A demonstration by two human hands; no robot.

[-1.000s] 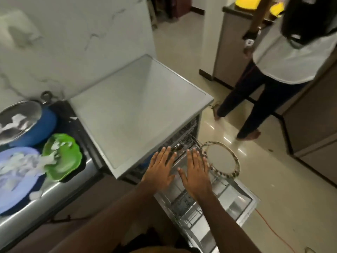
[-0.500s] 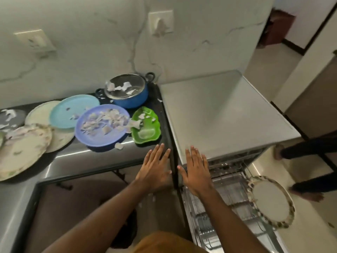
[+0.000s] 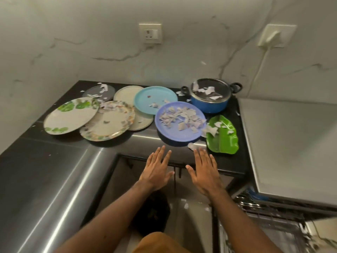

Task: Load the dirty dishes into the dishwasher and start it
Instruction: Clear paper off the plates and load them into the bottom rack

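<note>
While hovering flat at the counter (image 3: 54,161) edge, left hand (image 3: 156,170) and right hand (image 3: 204,172): fingers spread, empty, near blue plate (image 3: 175,132).

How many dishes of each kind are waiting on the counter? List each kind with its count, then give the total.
Round plates: 6 (leaf-print, floral-rimmed, grey, cream, light blue, purple-blue)
Leaf-shaped green dish: 1
Blue pot: 1
Total: 8
</note>
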